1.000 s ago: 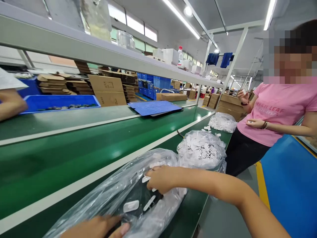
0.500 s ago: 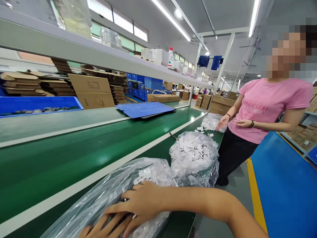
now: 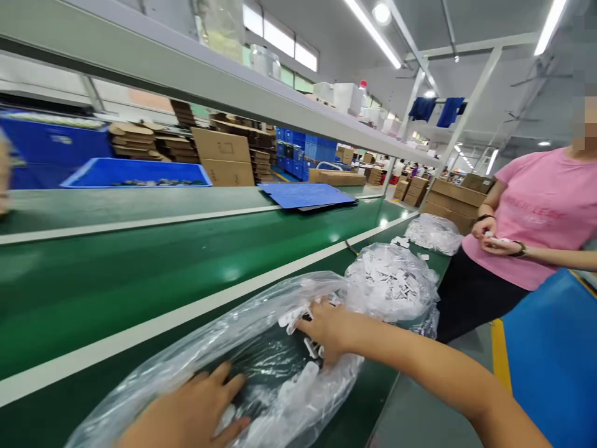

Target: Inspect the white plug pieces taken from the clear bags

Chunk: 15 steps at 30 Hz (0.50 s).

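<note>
A clear plastic bag (image 3: 224, 317) lies spread on the green bench, with small white plastic pieces (image 3: 298, 386) inside it. My left hand (image 3: 186, 407) is at the bag's near end, slightly blurred, fingers apart and open. At the bag's far end, my right hand (image 3: 331, 330) reaches in among the white pieces. Its fingers curl down around some of them, and the fingertips are partly hidden. Just beyond stands a fuller bag of white pieces (image 3: 392, 280).
A third bag (image 3: 433, 233) sits farther along the bench, beside a person in a pink shirt (image 3: 545, 218) who holds small white pieces. A blue sheet (image 3: 308, 195) and a blue tray (image 3: 140, 172) lie across the belt. A long shelf (image 3: 280, 93) runs overhead.
My right hand has moved away toward the bag's far end. My left hand now shows clearly at the near end. The view has swung left, and the other person's hands have come together.
</note>
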{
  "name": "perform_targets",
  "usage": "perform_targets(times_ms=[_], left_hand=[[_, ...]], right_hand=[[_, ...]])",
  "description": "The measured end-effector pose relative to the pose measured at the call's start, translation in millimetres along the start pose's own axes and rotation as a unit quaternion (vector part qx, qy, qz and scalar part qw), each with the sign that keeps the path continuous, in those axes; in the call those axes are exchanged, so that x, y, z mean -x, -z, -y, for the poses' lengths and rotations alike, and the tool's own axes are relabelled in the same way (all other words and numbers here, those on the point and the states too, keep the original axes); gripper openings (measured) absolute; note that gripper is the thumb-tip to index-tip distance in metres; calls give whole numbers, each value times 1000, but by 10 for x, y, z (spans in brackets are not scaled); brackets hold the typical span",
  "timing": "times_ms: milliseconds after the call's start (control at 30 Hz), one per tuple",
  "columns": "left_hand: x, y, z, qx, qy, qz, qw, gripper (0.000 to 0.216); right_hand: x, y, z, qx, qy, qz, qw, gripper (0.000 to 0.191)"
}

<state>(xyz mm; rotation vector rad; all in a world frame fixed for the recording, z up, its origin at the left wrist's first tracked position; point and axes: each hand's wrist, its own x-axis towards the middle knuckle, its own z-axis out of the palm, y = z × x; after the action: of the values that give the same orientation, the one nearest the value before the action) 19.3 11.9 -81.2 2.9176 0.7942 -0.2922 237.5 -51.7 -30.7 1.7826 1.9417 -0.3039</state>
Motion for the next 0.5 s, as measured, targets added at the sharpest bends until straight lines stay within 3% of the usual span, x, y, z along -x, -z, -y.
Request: perform_targets(times_ms=[67, 167, 367, 500], left_hand=[[-6, 219, -167, -18, 15, 58, 998, 52], [-34, 391, -270, -29, 20, 90, 995, 54], [-55, 472, -102, 35, 45, 127, 990, 46], [-98, 522, -17, 79, 56, 139, 986, 49]], right_hand=[[-76, -7, -1, -7, -7, 13, 1000, 122], [-183, -29, -84, -20, 21, -1, 1000, 128], [-309, -85, -268, -74, 127, -28, 989, 75], [-375, -34, -263, -93, 141, -4, 986, 66]])
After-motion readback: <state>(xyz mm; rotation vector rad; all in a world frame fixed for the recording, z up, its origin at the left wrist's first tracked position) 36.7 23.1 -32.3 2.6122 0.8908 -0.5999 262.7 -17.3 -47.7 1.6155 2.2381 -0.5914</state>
